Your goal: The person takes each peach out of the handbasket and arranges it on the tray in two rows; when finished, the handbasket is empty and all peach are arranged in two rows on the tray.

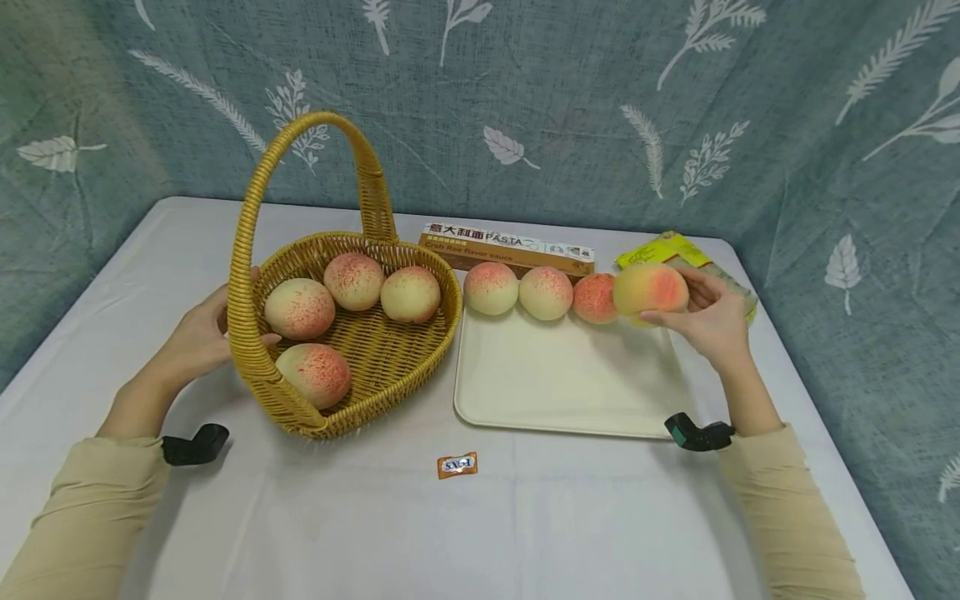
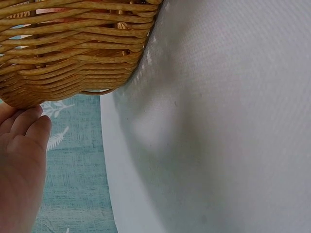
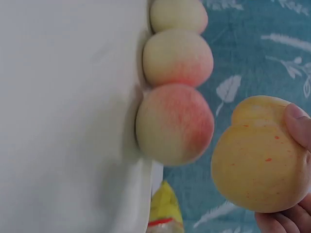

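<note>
A golden wicker basket [image 1: 397, 392] with a tall handle stands on the left and has several pink-and-cream peaches [image 1: 300, 308] inside. My left hand [image 1: 197, 333] grips its left side near the base of the handle; in the left wrist view the fingers [image 2: 36, 128] meet the woven wall. My right hand [image 1: 712, 321] holds a yellow-orange peach [image 1: 651, 289], thumb and fingers around it, over the back right corner of a cream tray [image 1: 562, 375]. Three peaches [image 3: 175, 124] sit in a row along the tray's far edge, left of the held one.
A pasta box [image 1: 517, 247] lies behind the tray, and a yellow packet [image 1: 667, 247] lies behind my right hand. Nearer me on the white tablecloth is a small orange-wrapped candy [image 1: 457, 465]. A patterned teal curtain [image 1: 510, 100] hangs along the back.
</note>
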Tool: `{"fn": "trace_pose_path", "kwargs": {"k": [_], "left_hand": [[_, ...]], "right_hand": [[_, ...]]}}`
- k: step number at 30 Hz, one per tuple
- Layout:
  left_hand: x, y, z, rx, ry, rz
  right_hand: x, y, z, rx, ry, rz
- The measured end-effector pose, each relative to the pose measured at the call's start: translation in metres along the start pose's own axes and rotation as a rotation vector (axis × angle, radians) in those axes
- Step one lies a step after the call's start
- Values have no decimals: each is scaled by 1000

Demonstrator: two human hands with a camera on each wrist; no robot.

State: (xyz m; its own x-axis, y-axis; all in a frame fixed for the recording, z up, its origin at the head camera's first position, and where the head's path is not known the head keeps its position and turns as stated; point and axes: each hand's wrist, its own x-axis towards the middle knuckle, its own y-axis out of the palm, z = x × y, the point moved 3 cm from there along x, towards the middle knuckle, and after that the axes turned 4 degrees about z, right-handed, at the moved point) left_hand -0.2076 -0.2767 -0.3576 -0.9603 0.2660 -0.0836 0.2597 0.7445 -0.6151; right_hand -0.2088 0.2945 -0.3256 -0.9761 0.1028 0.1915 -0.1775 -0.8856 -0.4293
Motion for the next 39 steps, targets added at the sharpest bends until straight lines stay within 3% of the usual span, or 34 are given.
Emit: {"fn": "trace_pose_path", "kwargs": {"k": [9, 16, 25, 33, 39], "left_hand": [[0, 1, -2, -12, -1, 1], [-2, 0, -2, 13, -7, 3], [-2, -1, -5, 24, -2, 5], [-3, -1, -7, 34, -22, 8], [-3, -1, -6, 30, -36, 9]], "right_hand": [[8, -14, -24, -39, 147, -98], [13, -11, -38, -135, 242, 7], [22, -11, -39, -240, 175, 131], [28, -10, -39, -267, 158, 227], [31, -9, -35, -324, 141, 247]]}}
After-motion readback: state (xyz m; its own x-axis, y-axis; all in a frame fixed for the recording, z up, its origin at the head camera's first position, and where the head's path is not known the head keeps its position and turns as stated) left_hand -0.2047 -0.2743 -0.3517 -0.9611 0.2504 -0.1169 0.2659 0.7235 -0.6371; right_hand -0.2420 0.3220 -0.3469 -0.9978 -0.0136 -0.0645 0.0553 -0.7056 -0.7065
